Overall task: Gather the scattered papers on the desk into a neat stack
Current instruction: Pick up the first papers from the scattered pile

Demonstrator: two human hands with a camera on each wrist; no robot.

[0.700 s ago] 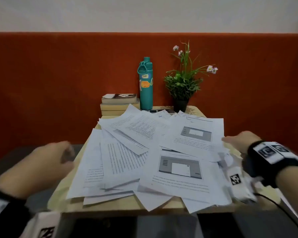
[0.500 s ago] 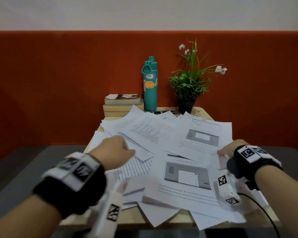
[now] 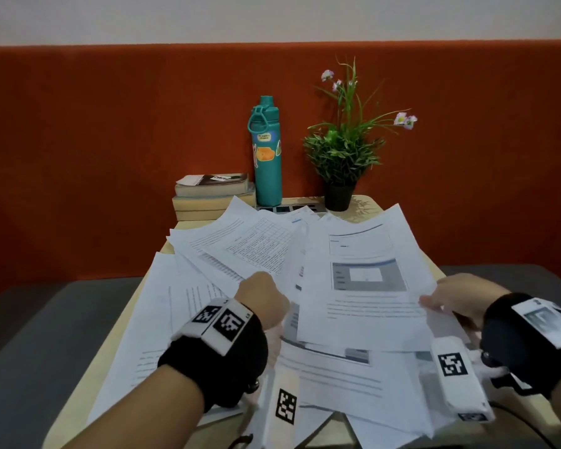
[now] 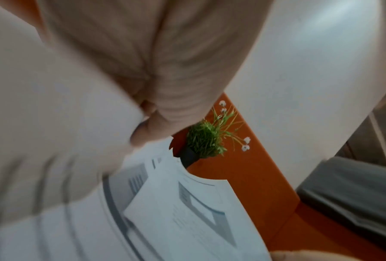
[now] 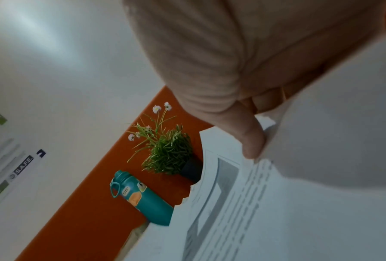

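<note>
- Across the pale wooden counter [image 3: 366, 204] your scattered white printed papers [image 3: 240, 251] lie overlapping, from the near edge back toward the teal bottle [image 3: 266, 157] and the potted green plant [image 3: 344, 150].
- Your right hand [image 3: 463, 296] pinches the right edge of the white screenshot page [image 3: 363, 280], thumb on top, raising it off the pile.
- Your left hand [image 3: 263, 296] grips papers at that page's left side.
- Gathering has barely begun, I judge; next, draw both hands together and sweep the far sheets in.
</note>
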